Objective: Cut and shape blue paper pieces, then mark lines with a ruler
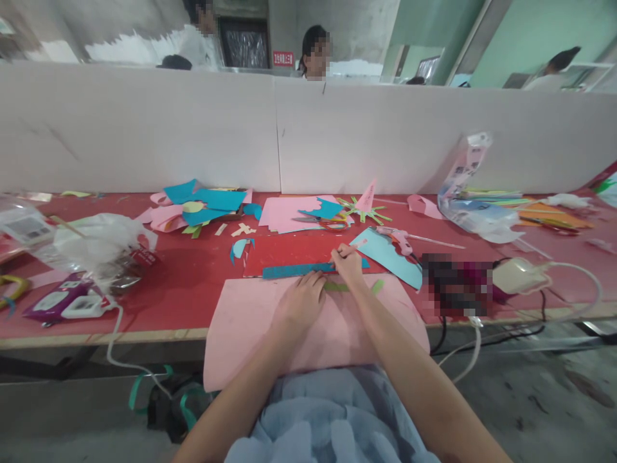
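Observation:
Across the table edge lies a large pink sheet of paper (241,321). My left hand (303,297) rests flat on it, fingers stretched out to the lower edge of a long blue ruler-like strip (284,271). My right hand (348,263) is closed around a slim pink pen or pencil (359,244), near the strip's right part. Its tip is hidden by the hand. Behind the strip is a bright red sheet (270,249). A narrow green paper strip (337,287) lies partly under my right wrist.
A light-blue sheet (390,257) and pink glue gun (398,239) lie right. Scissors (332,224) rest on pink sheets (274,212) behind. Blue paper pieces (219,200), plastic bags (101,241) and a white cable (113,341) are left. A white partition (193,135) stands behind.

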A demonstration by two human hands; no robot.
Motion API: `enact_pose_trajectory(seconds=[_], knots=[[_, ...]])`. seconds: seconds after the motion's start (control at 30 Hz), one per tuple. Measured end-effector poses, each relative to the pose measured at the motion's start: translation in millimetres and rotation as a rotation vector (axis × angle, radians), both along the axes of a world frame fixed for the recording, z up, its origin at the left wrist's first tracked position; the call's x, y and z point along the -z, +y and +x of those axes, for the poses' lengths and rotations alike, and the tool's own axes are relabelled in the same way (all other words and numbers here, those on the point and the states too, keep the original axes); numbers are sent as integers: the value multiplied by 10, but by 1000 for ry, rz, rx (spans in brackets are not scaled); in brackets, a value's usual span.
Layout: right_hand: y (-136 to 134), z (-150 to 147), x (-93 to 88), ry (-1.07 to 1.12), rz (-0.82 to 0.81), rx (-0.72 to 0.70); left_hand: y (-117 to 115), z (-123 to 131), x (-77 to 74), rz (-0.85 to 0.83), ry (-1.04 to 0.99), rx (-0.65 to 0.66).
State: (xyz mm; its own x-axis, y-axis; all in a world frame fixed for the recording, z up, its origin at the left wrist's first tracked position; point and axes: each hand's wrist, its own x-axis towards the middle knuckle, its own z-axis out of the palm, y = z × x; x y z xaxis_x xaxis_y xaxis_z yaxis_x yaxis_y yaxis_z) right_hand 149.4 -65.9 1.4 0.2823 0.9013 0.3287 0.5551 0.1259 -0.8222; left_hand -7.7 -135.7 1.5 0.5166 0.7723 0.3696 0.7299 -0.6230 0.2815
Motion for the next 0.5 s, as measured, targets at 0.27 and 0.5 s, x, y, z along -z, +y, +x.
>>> enact_pose_trajectory(seconds=[0.27,0.5], knots=[[30,38,51,21,21,18,-13,-6,-11,-15,-2,-11],[47,57,83,9,30,26,-20,-2,-27,-27,-1,-9]])
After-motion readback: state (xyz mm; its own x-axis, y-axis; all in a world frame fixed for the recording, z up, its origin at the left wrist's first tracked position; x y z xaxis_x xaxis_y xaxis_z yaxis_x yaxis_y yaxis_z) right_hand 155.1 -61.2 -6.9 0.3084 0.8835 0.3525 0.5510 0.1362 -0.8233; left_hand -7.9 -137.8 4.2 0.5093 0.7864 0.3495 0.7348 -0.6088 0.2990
